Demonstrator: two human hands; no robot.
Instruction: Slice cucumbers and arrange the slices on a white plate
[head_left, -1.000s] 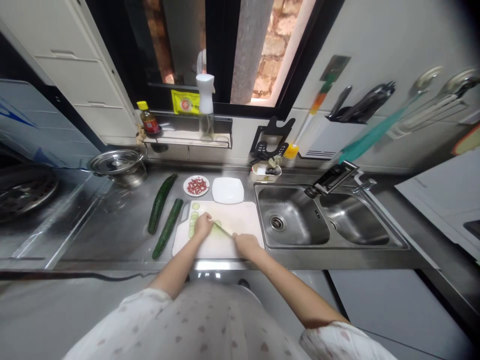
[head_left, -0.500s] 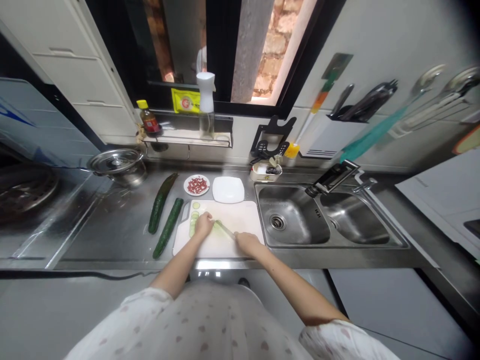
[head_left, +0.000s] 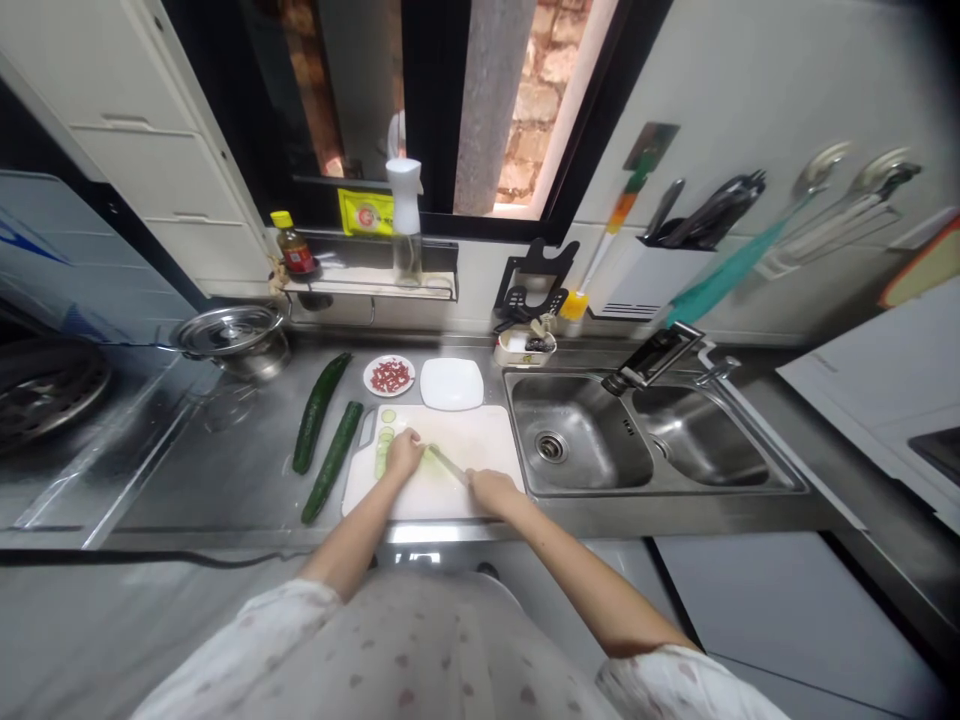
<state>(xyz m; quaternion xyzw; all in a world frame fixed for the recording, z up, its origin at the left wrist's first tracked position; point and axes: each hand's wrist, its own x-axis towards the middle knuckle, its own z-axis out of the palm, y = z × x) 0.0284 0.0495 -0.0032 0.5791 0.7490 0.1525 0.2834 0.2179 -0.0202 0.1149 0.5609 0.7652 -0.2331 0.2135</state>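
On a white cutting board (head_left: pixel 487 432), my right hand (head_left: pixel 493 492) grips the handle of a knife (head_left: pixel 450 465) whose blade points left and away from me. My left hand (head_left: pixel 405 456) is curled with its fingertips pressed down on pale green cucumber pieces (head_left: pixel 429 455) beside the blade tip; the fingers hide part of them. Thin green cucumber bits lie under and near the blade. Left of my left hand, several round cucumber slices (head_left: pixel 384 441) overlap in a row, and a single slice (head_left: pixel 388 416) lies above them.
Two whole cucumbers (head_left: pixel 321 412) (head_left: pixel 332 462) lie left of the board. Behind it stand a plate of chopped red pieces (head_left: pixel 389 376) and a white square plate (head_left: pixel 451 383). A lidded steel pot (head_left: pixel 251 350) is at the left, a double sink (head_left: pixel 585 480) at the right.
The view has shifted slightly. Both hands stay at nearly the same place on the board, with the knife still beside the left fingertips.
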